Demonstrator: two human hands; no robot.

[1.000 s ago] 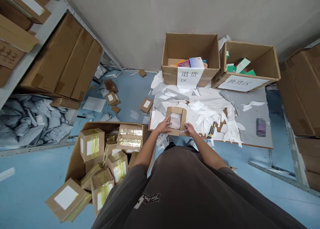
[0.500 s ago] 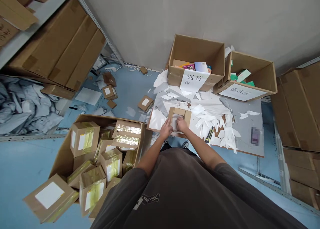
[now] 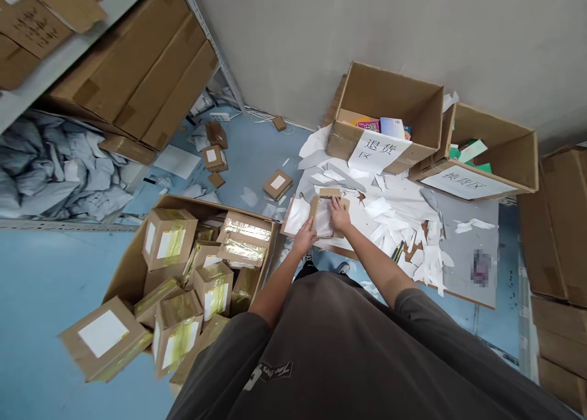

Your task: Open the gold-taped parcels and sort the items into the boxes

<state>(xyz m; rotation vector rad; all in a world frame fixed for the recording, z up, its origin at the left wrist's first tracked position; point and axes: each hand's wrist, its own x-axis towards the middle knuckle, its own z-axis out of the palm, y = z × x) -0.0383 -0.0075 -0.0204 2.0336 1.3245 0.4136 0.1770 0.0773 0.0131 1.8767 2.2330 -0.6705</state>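
Observation:
A small opened cardboard box [image 3: 324, 220] lies on the table in front of me, its flaps folded out and a pale, whitish inside showing. My left hand [image 3: 304, 236] grips the box's near left edge, fingers along its side. On the right flap rests my right hand [image 3: 339, 214], its fingers spread and pointing away from me. Torn white paper scraps [image 3: 383, 215] lie around the box. To the right, among the scraps, is a black and yellow utility knife [image 3: 398, 251], apart from both hands.
Two open cartons with handwritten paper signs, the left one [image 3: 389, 96] and the right one [image 3: 495, 139], stand at the table's back and hold small packages. At my left, a large carton [image 3: 121, 273] overflows with taped boxes. Shelving [image 3: 211, 38] rises at the far left.
My right hand has moved from the middle of the box to its right flap, and its fingers have spread. The left hand stays at the left edge. The view has turned slightly.

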